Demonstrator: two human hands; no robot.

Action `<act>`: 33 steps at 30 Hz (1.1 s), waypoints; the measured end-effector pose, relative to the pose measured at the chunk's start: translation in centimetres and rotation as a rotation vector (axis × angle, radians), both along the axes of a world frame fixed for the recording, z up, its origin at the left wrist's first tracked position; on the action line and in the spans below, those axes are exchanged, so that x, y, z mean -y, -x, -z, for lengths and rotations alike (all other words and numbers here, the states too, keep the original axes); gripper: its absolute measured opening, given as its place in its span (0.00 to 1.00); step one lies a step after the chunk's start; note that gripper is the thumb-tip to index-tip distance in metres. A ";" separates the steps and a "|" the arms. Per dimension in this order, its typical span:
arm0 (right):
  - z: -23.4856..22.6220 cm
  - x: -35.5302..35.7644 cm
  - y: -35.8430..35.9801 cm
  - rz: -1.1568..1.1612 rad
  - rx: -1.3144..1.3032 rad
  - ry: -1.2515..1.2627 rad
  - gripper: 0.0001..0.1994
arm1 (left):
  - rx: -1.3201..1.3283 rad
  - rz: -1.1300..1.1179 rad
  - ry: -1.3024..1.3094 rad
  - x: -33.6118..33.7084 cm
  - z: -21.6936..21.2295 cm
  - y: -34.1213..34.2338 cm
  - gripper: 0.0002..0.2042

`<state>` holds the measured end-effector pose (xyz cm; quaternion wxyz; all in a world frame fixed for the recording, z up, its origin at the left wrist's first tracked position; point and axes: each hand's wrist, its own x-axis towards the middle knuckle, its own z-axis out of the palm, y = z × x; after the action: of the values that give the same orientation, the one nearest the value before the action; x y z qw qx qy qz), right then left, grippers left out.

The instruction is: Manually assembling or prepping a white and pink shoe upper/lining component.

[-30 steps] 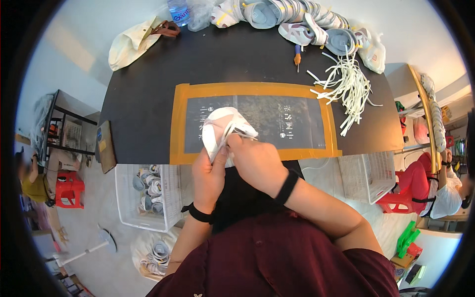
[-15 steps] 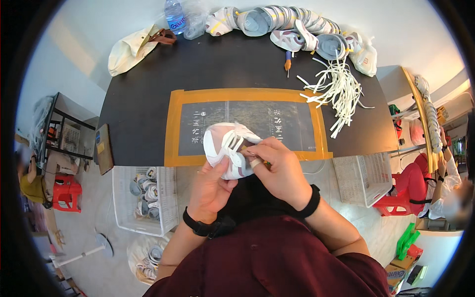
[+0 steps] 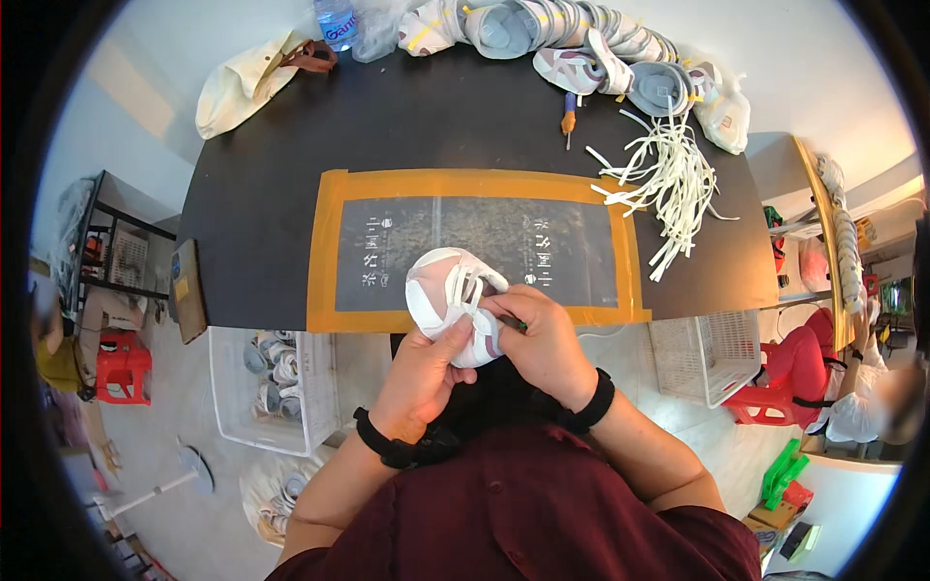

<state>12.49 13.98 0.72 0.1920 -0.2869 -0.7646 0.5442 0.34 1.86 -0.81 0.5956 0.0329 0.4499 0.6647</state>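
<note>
A small white and pale pink shoe upper (image 3: 438, 276) with white laces (image 3: 467, 288) is held up over the table's near edge. My left hand (image 3: 423, 373) is closed on its near side, thumb pressing by the laces. Against the upper's right side, my right hand (image 3: 542, 341) has its fingers pinched together at the lace area. A small dark piece with a greenish end (image 3: 515, 324) shows at those fingers; its kind is hidden by them.
A clear sheet framed by orange tape (image 3: 334, 242) lies on the dark table (image 3: 252, 194). White laces (image 3: 668, 189) lie bunched at right, near a screwdriver-like tool (image 3: 569, 118). Stacked shoe uppers (image 3: 572, 27) line the back. White crates (image 3: 325, 387) stand below; a person (image 3: 857, 397) sits at right.
The shoe upper has tilted, its opening now less visible. My right hand has closed in lower against its side, and the view has shifted slightly.
</note>
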 end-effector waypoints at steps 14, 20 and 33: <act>-1.0 -0.4 0.7 -0.043 0.004 -0.037 0.09 | 0.056 0.006 0.033 0.3 -0.1 0.4 0.11; -3.3 0.6 0.4 -0.052 -0.165 0.033 0.10 | 0.351 -0.087 -0.153 1.9 1.2 1.1 0.11; -5.7 0.9 -0.3 -0.158 -0.344 0.049 0.10 | 0.424 -0.113 -0.227 2.3 0.2 0.5 0.19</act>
<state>12.82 13.09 6.46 0.2697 -0.1333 -0.7271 0.6171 -0.14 -0.49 -1.04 0.6311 -0.0659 0.2384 0.7352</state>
